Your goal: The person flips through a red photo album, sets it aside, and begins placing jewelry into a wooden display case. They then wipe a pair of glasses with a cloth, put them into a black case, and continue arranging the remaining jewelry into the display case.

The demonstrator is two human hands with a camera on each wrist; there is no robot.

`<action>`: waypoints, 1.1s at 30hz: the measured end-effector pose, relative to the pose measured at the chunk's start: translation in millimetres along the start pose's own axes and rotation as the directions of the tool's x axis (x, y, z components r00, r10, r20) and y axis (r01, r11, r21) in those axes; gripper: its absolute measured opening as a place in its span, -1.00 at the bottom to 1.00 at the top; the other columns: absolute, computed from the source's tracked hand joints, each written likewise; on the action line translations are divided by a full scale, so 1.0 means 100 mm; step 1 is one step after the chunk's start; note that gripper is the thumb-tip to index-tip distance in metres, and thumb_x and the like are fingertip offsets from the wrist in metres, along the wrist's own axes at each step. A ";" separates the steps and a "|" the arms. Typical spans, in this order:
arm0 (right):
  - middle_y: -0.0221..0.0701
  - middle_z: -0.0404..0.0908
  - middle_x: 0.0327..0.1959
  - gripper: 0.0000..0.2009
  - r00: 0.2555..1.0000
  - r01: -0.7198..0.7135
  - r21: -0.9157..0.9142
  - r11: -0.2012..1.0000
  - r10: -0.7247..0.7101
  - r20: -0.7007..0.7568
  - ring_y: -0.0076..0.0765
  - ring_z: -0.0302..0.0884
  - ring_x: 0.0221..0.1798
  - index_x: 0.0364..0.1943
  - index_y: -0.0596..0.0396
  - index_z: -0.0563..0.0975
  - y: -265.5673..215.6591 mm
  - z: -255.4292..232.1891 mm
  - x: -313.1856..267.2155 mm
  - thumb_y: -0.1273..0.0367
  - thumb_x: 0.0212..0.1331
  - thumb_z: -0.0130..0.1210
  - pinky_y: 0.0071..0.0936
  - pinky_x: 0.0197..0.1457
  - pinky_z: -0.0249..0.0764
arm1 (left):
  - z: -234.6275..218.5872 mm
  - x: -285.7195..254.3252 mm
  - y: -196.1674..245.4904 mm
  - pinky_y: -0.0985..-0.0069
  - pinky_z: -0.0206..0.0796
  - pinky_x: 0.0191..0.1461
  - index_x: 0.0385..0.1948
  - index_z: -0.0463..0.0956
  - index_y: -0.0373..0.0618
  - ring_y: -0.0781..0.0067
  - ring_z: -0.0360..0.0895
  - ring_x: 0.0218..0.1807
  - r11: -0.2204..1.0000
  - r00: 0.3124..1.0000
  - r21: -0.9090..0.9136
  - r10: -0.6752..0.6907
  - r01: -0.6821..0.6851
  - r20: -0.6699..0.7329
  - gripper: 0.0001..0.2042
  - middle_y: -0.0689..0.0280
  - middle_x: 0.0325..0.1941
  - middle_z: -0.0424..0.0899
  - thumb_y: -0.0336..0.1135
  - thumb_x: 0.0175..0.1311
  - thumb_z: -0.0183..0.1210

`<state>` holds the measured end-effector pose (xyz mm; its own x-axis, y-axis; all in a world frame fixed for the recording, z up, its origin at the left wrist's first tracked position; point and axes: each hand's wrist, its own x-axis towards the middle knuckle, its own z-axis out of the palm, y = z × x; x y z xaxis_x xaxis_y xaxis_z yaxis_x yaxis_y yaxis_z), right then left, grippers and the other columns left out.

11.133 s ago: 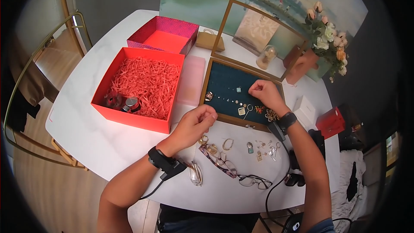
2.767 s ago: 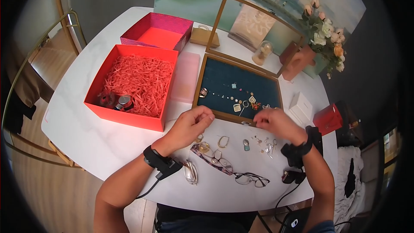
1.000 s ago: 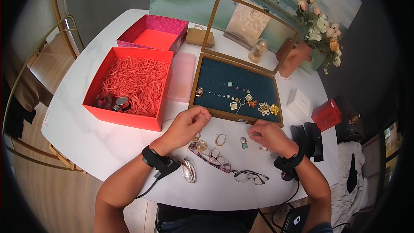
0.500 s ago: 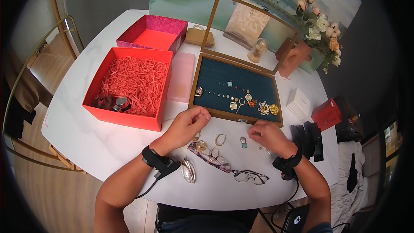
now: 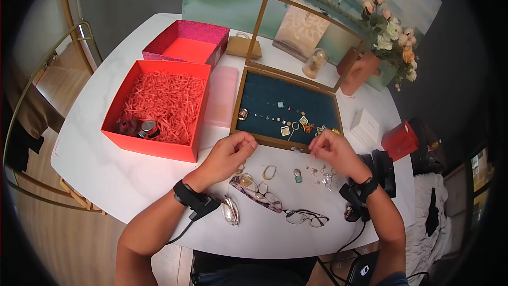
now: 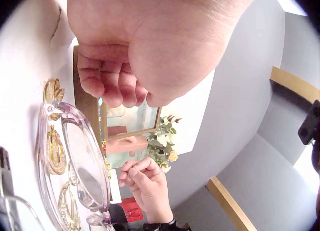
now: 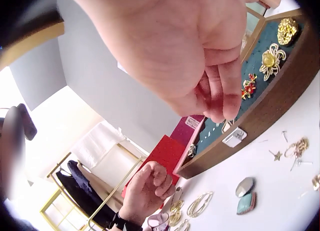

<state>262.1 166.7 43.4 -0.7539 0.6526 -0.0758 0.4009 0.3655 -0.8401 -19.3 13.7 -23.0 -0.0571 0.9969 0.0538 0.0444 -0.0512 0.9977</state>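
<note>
On a white marbled table (image 5: pixel 296 241) stands one red card box (image 5: pixel 153 149), square and heaped with crinkled red shredded paper (image 5: pixel 172 98). Beside it, the jewellery case (image 5: pixel 264 141) lies open: a rectangular brown wooden frame, see-through lid raised, dark teal lining (image 5: pixel 267 87) set with small ornaments in the front half. One metal clasp (image 7: pixel 235 137) sits on its front edge.

Two hands flank that edge. The left hand (image 5: pixel 229 153) is near the front left corner, fingers loosely bent, nothing seen in them. The right hand (image 5: pixel 339 153) is raised over the right part of the edge, thumb and fingertips drawn together; whether anything is pinched there, one cannot tell.

Nearer the person lie spectacles with patterned temples (image 5: pixel 259 190) and a dark wire-framed pair (image 5: pixel 307 217). At the case's right end sit two gold brooches: a knobbly gold cluster (image 7: pixel 287 31) and an openwork flower (image 7: pixel 270 61) with an amber centre. On the table are one grey oval stone (image 7: pixel 245 186), one turquoise squarish stone (image 7: pixel 246 203) touching it, and one tiny star stud (image 7: pixel 276 155).
</note>
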 end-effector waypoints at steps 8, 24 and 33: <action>-0.43 0.65 -0.42 -0.96 0.995 -0.041 -0.012 0.999 0.040 -0.090 -0.61 0.57 -0.37 -0.30 0.23 0.59 0.08 -0.29 0.35 0.52 0.27 0.20 -0.64 -0.24 0.53 | 0.02 0.01 -0.04 0.66 0.21 -0.43 -0.19 0.54 -0.19 0.77 0.32 -0.50 0.998 0.998 -0.038 0.040 -0.042 -0.052 -0.78 0.53 -0.54 0.42 -0.20 0.49 0.11; -0.31 0.63 -0.37 -0.86 0.989 0.010 -0.396 0.918 -0.068 -0.134 -0.43 0.58 -0.34 -0.18 0.29 0.65 0.37 -0.46 0.94 0.54 0.23 0.15 -0.48 -0.21 0.54 | -0.01 0.00 0.00 0.70 0.29 -0.33 -0.17 0.50 -0.14 0.77 0.40 -0.39 1.000 1.000 -0.012 0.006 -0.006 -0.004 -0.84 0.53 -0.41 0.45 -0.25 0.50 0.09; -0.18 0.62 -0.36 -0.80 0.985 0.056 -0.597 0.801 -0.143 -0.100 -0.09 0.61 -0.27 -0.17 0.22 0.59 0.24 -0.38 1.02 0.56 0.08 0.14 -0.31 -0.15 0.51 | 0.03 0.01 -0.05 0.65 0.16 -0.43 -0.23 0.54 -0.20 0.77 0.25 -0.48 0.997 0.995 -0.027 0.072 -0.074 -0.062 -0.81 0.54 -0.53 0.38 -0.26 0.48 0.11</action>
<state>214.9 267.0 35.3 -0.7477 0.6566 0.0987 0.5896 0.7249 -0.3562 -16.2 15.5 -27.9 -0.1157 0.9850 0.1280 0.0210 -0.1264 0.9918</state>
